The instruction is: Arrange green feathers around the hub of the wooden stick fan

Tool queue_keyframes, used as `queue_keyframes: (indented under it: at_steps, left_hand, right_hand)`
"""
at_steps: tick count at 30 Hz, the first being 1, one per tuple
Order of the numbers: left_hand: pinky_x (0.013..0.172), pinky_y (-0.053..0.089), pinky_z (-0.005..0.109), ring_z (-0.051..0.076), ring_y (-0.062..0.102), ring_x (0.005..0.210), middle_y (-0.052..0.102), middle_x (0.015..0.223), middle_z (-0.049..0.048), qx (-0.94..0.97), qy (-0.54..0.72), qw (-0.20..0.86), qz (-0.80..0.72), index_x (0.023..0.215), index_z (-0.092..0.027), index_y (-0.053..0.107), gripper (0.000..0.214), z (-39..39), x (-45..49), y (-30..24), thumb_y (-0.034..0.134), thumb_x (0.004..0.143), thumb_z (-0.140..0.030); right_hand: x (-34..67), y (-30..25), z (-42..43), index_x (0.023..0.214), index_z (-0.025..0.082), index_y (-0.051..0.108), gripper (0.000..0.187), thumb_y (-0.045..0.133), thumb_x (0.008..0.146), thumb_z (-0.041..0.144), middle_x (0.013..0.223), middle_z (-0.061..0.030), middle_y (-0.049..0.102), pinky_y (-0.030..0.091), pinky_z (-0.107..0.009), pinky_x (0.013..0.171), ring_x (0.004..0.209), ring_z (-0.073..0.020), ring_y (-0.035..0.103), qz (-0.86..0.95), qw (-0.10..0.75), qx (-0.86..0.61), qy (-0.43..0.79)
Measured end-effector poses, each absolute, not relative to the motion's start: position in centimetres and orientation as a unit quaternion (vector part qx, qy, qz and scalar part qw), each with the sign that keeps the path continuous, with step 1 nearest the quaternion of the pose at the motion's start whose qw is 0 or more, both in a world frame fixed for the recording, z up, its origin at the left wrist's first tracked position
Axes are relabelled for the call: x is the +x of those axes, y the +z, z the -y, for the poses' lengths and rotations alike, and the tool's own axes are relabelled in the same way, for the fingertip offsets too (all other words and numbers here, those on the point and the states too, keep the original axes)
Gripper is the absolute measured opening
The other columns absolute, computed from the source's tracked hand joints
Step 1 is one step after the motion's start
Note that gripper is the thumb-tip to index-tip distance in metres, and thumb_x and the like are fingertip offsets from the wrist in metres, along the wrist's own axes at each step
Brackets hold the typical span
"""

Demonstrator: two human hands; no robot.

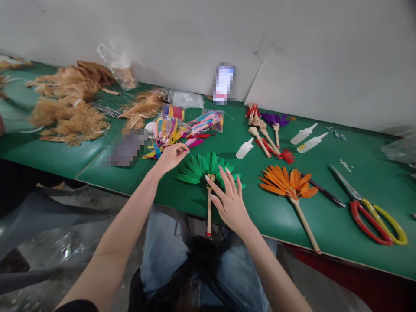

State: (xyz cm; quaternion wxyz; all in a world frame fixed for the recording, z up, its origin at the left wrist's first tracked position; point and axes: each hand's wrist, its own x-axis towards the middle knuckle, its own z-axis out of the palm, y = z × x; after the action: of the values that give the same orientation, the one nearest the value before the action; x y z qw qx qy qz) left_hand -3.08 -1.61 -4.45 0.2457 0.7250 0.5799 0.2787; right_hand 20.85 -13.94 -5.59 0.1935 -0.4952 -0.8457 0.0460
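Note:
A fan of green feathers [195,170] on a wooden handle [209,212] lies at the table's front edge, its handle sticking out past it. Over its right side my right hand [232,201] is spread, fingers apart, fingertips at the feathers and the base where they meet the handle. My left hand [172,157] is closed, thumb and fingers together, beside a heap of loose coloured feathers [165,136]; whatever it pinches is too small to see. Just right of that hand lie pink feathers [195,142]. A white glue bottle [244,149] lies behind the green fan.
On the right are an orange feather fan [289,184], a dark pen [325,190], scissors [367,212] and two more glue bottles [312,143]. Wooden handles [264,134] and a purple-feathered piece [275,121] lie behind. Brown fibre [69,115] covers the left. A phone [224,84] leans on the wall.

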Motion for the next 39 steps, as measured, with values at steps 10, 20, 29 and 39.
queue_keyframes:
  at_steps: [10,20,29,39]
  left_hand:
    - [0.057,0.039,0.023,0.013,0.053,0.055,0.055,0.062,-0.0021,0.704,0.294,0.262,-0.591,0.089,-0.019,0.061,0.021,1.39,-3.25,-4.77,0.050,0.083,-0.036]
    - [0.056,0.038,0.024,0.013,0.053,0.054,0.057,0.062,-0.0015,0.707,0.287,0.259,-0.593,0.089,-0.020,0.062,0.021,1.63,-3.05,-4.49,0.050,0.082,-0.036]
    - [0.056,0.038,0.024,0.013,0.053,0.055,0.057,0.061,-0.0017,0.705,0.292,0.261,-0.591,0.088,-0.019,0.062,0.021,1.67,-2.98,-4.49,0.051,0.082,-0.035]
    - [0.056,0.039,0.023,0.013,0.053,0.055,0.060,0.066,-0.0007,0.718,0.291,0.252,-0.580,0.089,-0.020,0.062,0.022,1.62,-3.14,-4.65,0.050,0.083,-0.038]
  right_hand:
    - [20.96,-5.63,14.02,0.141,0.033,0.034,0.045,0.025,0.097,0.027,0.156,-0.0020,0.005,0.018,-0.056,0.110,0.142,-0.0275,0.008,0.829,0.212,-0.513,0.067]
    - [20.77,-5.79,13.86,0.137,0.032,0.041,0.043,0.028,0.097,0.029,0.156,-0.0044,0.009,0.017,-0.057,0.110,0.142,-0.0281,0.011,0.840,0.192,-0.504,0.055]
    - [20.67,-5.86,13.89,0.140,0.033,0.035,0.044,0.028,0.097,0.030,0.156,-0.0053,0.009,0.017,-0.057,0.110,0.142,-0.0277,0.010,0.841,0.194,-0.503,0.046]
    - [20.59,-5.98,13.81,0.137,0.033,0.042,0.042,0.030,0.097,0.031,0.156,-0.0029,0.010,0.017,-0.055,0.111,0.141,-0.0276,0.014,0.842,0.185,-0.505,0.038]
